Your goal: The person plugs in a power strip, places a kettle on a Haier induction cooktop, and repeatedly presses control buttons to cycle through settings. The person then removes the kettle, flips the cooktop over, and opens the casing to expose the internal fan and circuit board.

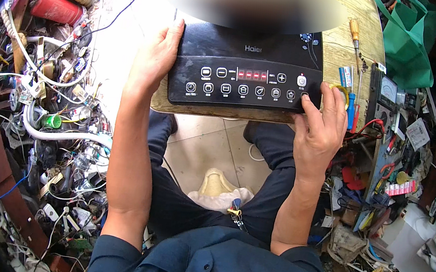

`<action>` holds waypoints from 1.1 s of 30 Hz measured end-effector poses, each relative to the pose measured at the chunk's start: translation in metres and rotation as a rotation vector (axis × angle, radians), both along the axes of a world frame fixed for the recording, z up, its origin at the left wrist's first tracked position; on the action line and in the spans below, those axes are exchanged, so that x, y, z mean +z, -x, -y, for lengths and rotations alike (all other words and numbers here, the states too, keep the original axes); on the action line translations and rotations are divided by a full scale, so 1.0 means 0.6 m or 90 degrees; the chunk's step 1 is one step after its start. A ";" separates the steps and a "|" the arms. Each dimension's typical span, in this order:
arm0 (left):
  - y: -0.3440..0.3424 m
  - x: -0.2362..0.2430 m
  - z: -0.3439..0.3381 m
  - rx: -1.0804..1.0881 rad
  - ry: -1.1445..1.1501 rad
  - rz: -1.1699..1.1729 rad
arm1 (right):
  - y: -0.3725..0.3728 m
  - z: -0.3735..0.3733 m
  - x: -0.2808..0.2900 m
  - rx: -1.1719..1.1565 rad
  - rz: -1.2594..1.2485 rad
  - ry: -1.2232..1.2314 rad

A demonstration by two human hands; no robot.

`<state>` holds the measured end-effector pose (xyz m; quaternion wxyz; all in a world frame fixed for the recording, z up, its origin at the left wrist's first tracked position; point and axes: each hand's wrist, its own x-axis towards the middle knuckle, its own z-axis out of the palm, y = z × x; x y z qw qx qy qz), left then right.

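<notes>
Black, glossy induction cooker (pixel 213 44) at the near edge of a wooden table (pixel 371 27) looks rigid, hefty, slick and breakable, best held by opposite sides. The left hand (pixel 154 56) grasps its left edge; the right hand (pixel 319 124) touches the front-right corner, grip unclear.

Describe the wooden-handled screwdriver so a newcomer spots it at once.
Find the black cooktop on the table. Right of its upper half lies the screwdriver. Its handle is yellow-brown wood, unlike the blue handle and red handle lower in the picture.
</notes>
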<state>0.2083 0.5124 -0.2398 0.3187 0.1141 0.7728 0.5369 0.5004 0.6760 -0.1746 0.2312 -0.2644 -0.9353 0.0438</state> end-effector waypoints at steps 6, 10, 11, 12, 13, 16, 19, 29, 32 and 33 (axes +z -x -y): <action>0.008 -0.014 0.002 -0.005 0.052 -0.030 | -0.003 -0.002 -0.007 0.006 -0.028 0.025; -0.004 0.001 -0.004 0.003 -0.001 -0.012 | -0.002 -0.001 -0.005 -0.006 -0.034 0.066; -0.002 -0.003 -0.001 0.001 -0.014 -0.003 | -0.001 -0.001 -0.004 -0.008 -0.038 0.072; 0.001 -0.006 0.002 -0.002 -0.026 0.006 | 0.000 0.000 -0.002 -0.009 -0.042 0.078; 0.001 -0.007 0.002 -0.004 -0.026 0.005 | 0.000 0.000 -0.001 -0.013 -0.047 0.083; 0.002 -0.009 0.001 -0.007 -0.018 -0.006 | 0.000 -0.001 0.000 -0.017 -0.047 0.088; 0.001 -0.007 0.002 -0.009 -0.009 -0.024 | -0.001 -0.001 -0.001 -0.024 -0.046 0.089; -0.003 0.002 -0.003 -0.010 0.024 -0.047 | -0.002 -0.002 -0.003 -0.028 -0.046 0.090; -0.002 0.003 -0.001 -0.020 0.010 -0.032 | -0.002 -0.004 -0.003 -0.026 -0.049 0.089; -0.002 0.003 -0.001 -0.026 -0.003 -0.020 | -0.002 -0.004 -0.003 -0.027 -0.049 0.090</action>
